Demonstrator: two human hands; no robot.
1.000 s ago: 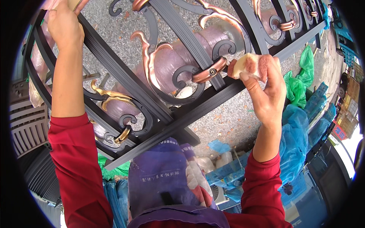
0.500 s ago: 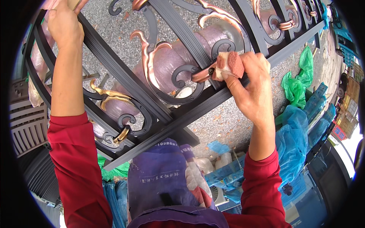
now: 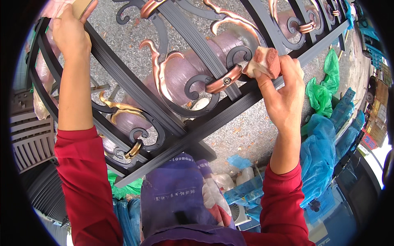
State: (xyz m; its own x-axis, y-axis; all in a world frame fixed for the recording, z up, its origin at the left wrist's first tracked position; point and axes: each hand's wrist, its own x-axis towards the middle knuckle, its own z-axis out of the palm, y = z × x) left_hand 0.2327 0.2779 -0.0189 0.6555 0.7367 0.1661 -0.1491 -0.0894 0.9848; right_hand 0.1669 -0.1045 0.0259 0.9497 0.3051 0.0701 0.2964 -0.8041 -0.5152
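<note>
A black metal railing [image 3: 158, 147] with scrolls and copper-coloured leaf shapes slants across the view. My right hand [image 3: 285, 92] is closed on a small sponge [image 3: 271, 63], cream with reddish-brown faces. It is just right of a copper-coloured collar [image 3: 225, 80] with a dark screw in it, which clasps two black scrolls over an upright bar. At the upper left, my left hand [image 3: 70, 33] grips a flat tan piece [image 3: 81, 8], cut off by the top edge. Lower left, a brassy leaf [image 3: 119, 108] and a smaller brassy collar [image 3: 134, 149] sit on another scroll.
Behind the railing lies a roll wrapped in clear pinkish film [image 3: 180, 71] on speckled ground. Green plastic [image 3: 322, 92] and blue netting [image 3: 318, 151] are to the right. Slatted brown panels [image 3: 33, 139] stand at the left, and a purple apron [image 3: 168, 197] covers my front.
My right hand has moved right with the sponge, off the copper-coloured collar, so the collar and its screw now show fully. My left hand keeps its grip on the tan piece.
</note>
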